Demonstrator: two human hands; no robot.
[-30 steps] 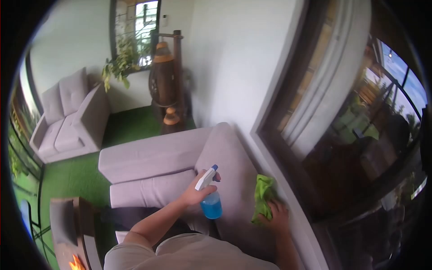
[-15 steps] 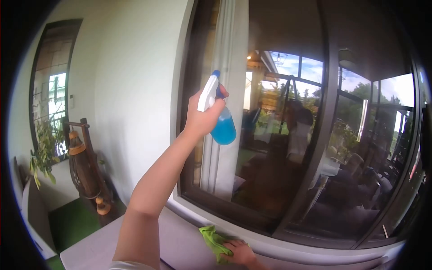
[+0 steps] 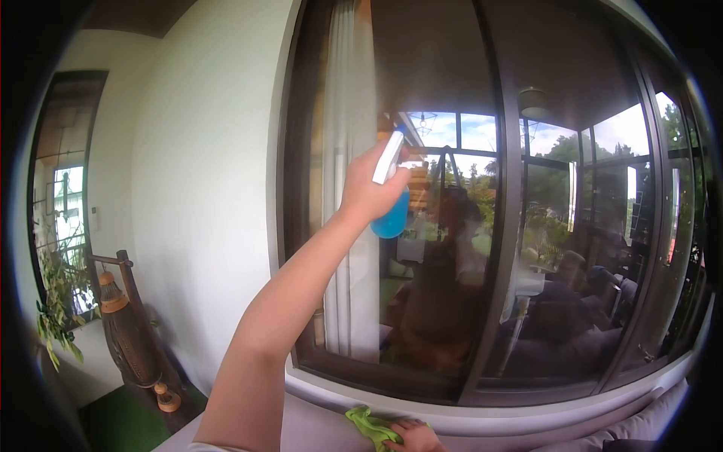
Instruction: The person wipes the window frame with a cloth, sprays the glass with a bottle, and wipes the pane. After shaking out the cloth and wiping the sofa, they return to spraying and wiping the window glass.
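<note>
My left hand [image 3: 374, 184] is raised in front of the window glass [image 3: 444, 301], wrapped round the neck of a spray bottle [image 3: 390, 218] with blue liquid and a white and blue trigger head. The bottle is upright, tilted a little. Low in the view, my right hand [image 3: 416, 436] rests on a bright green cloth [image 3: 367, 423] by the sill, its fingers pressed on the cloth's right end.
Dark window frames [image 3: 489, 301] run across the right, above a padded grey seat [image 3: 316, 422]. A white wall [image 3: 203, 166] stands at the left, with a wooden ornament [image 3: 129, 331], a leafy plant [image 3: 56, 316] and a narrow window [image 3: 68, 188].
The view has turned right. My left hand and the spray bottle have moved right across the glass. My right hand and the cloth sit slightly lower in the view.
</note>
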